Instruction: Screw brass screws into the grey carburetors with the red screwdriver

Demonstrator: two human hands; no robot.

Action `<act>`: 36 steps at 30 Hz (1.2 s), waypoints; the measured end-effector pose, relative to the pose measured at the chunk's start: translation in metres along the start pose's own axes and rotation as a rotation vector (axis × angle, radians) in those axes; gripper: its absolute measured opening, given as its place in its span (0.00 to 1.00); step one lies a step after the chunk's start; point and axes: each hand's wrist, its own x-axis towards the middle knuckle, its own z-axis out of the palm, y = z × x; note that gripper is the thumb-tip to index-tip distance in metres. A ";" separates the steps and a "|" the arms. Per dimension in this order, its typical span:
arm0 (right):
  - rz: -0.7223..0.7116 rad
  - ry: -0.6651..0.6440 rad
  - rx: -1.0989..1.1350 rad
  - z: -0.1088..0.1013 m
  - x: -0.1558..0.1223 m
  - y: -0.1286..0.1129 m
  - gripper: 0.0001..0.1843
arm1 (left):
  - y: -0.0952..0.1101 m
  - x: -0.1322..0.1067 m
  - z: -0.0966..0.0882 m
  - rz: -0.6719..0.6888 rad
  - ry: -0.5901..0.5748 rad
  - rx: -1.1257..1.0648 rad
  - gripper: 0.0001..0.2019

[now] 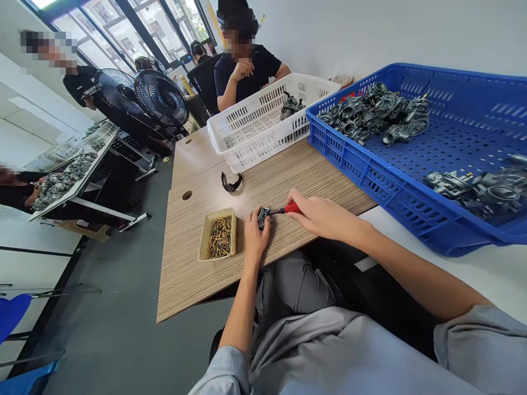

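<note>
My left hand (257, 233) is closed around a small grey metal carburetor (263, 218), holding it low over the wooden table (185, 285). Fingers of my right hand (310, 214) wrap round the red handle of a screwdriver (291, 208), whose shaft points left and meets the carburetor. The exact spot where the tip touches is too small to make out. Just left of my left hand stands a cream plastic tub (201, 247) filled with small brass parts (220, 236).
A black wristwatch (231, 182) lies beyond the tub. Behind it is a white basket (242, 159) with a few carburetors; a blue crate (349, 164) with piles of carburetors (379, 109) stands to the right. A person (251, 71) sits across the table. Fans (160, 97) stand behind.
</note>
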 end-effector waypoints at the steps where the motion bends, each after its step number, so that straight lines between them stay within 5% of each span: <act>1: 0.000 0.000 0.001 0.000 0.000 0.000 0.11 | 0.000 0.000 0.000 0.000 0.000 0.000 0.21; 10: -0.055 -0.020 -0.002 -0.004 -0.003 0.001 0.10 | 0.001 0.001 0.000 0.002 -0.005 -0.001 0.21; 19: 0.046 0.000 -0.094 -0.001 0.001 -0.001 0.15 | 0.004 0.000 -0.002 -0.001 -0.002 0.015 0.21; 25: -0.051 -0.017 0.004 -0.003 -0.001 0.002 0.11 | 0.002 0.000 0.000 0.013 0.001 0.014 0.21; 31: 0.071 0.038 -0.152 0.002 0.003 -0.001 0.17 | 0.002 0.000 0.000 0.017 0.007 0.012 0.21; 36: -0.067 0.016 0.019 -0.001 0.000 0.003 0.11 | 0.001 0.000 0.000 0.011 0.005 0.012 0.21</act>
